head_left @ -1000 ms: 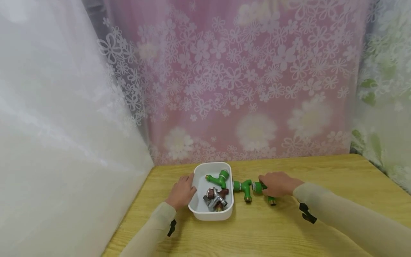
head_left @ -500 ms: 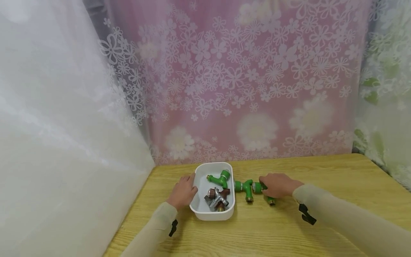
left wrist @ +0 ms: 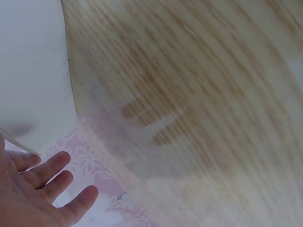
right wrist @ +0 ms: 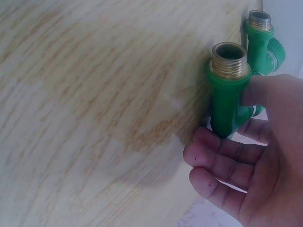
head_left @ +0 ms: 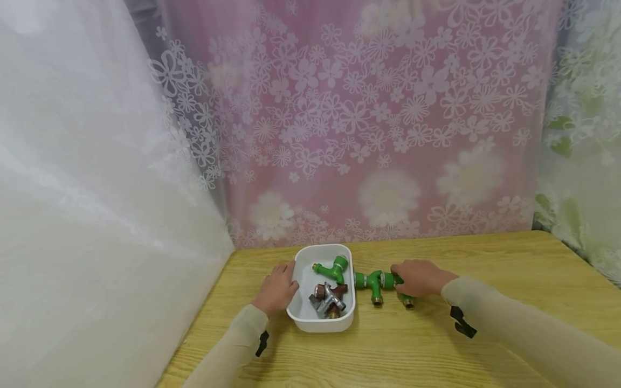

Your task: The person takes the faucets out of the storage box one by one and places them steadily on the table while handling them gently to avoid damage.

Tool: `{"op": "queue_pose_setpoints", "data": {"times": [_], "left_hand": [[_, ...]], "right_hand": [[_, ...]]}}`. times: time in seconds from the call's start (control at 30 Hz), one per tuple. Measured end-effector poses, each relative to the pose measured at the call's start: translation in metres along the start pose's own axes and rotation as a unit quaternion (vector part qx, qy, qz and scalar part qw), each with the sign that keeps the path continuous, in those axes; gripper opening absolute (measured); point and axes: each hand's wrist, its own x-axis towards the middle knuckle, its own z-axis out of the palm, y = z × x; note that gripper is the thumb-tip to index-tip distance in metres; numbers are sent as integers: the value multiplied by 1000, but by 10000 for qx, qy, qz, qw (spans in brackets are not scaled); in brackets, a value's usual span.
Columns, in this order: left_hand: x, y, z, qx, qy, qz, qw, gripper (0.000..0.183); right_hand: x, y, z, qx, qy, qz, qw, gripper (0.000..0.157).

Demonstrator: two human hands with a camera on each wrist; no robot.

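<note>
My right hand (head_left: pixel 421 278) grips a green tap (right wrist: pixel 226 101) with a brass threaded end, thumb and fingers around its body, low over the table. Its round green knob (head_left: pixel 387 280) sits right against a second green tap (head_left: pixel 375 283) lying between it and the white plastic bin (head_left: pixel 320 326). My left hand (head_left: pixel 276 290) rests at the bin's left rim; in the left wrist view its fingers (left wrist: pixel 54 165) are loosely spread. Inside the bin lie a green tap (head_left: pixel 332 271), a chrome tap (head_left: pixel 330 299) and a brown tap (head_left: pixel 339 291).
A wood-grain table (head_left: pixel 388 355) bears everything. White sheeting (head_left: pixel 97 215) hangs close along the left edge, and a pink flowered curtain (head_left: pixel 388 134) runs behind the table. Another pale curtain (head_left: pixel 582 161) hangs at the right.
The green tap in my right hand has moved slightly left, closing the gap to the middle green tap. My left hand stays at the bin's rim.
</note>
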Motion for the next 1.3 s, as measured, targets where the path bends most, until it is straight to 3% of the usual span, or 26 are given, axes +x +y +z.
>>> {"op": "queue_pose_setpoints", "data": {"times": [0.47, 1.07, 1.3], "left_hand": [[-2, 1, -2, 146, 7, 2, 9999, 57], [-3, 4, -4, -22, 129, 120, 9998, 57], [-4, 6, -6, -29, 31, 10, 10000, 57]], "right_hand": [[2, 1, -3, -6, 9, -67, 10000, 34], [4, 4, 2, -37, 159, -120, 9998, 30], [2, 2, -2, -103, 117, -145, 9998, 35]]}}
